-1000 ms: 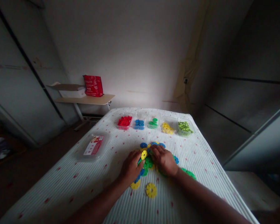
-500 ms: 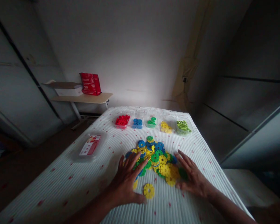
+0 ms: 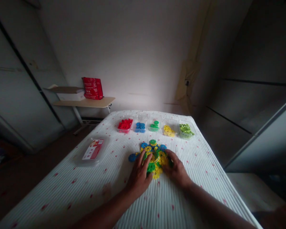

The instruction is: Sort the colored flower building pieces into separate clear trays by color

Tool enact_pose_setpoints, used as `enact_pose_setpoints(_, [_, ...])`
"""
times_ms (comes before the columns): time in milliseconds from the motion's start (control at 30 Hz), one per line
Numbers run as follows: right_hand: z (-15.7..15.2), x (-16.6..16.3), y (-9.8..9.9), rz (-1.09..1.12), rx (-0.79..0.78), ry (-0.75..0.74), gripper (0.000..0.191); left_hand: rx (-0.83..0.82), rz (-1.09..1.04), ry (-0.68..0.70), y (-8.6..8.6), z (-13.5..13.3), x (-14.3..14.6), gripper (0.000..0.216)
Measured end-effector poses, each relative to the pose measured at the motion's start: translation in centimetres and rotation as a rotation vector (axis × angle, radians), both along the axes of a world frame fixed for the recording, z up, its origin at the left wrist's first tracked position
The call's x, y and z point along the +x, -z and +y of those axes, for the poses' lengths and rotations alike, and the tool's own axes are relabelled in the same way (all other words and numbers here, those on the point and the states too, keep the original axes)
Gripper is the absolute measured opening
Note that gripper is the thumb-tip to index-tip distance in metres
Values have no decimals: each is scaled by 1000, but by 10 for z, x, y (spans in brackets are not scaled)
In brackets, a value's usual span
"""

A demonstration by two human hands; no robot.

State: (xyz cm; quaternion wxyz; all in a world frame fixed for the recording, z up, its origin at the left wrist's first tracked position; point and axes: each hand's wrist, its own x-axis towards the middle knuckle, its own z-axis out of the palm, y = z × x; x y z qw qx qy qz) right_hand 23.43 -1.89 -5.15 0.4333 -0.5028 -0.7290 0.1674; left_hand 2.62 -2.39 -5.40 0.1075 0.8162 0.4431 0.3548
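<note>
1. left hand (image 3: pixel 140 175): open, fingers parted, laid against the left flank of the disc heap (image 3: pixel 161 155); no disc visibly gripped.
2. right hand (image 3: pixel 179 173): open, loosely cupped at the heap's right flank; fingertips blurred, contact with single discs unclear.
3. key relation: heap lies between the hands and slightly beyond them; neither hand clearly nearer. yellow, green and blue mixed, no clear long axis.
4. blue disc (image 3: pixel 132 157): at the heap's edge, left of the left fingertips.
5. clear tubs (image 3: pixel 124 130): row well beyond both hands.
</note>
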Motion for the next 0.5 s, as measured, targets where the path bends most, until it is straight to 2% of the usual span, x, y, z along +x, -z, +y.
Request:
enact_pose_setpoints(100, [14,-19,-13,131,-40,-7,51,-6,-72,-23,0,4,-2,71])
enact_pose_setpoints(233, [26,-31,-30,241,-79,-88,47,4,-87,-67,-2,3,-15,66])
enact_pose_setpoints(400, [40,-14,-41,330,-70,14,29,16,-222,-188,-3,11,-35,38])
enact_pose_setpoints(500, [37,-6,-65,442,-141,-11,26,-54,-350,-279,0,21,-44,30])
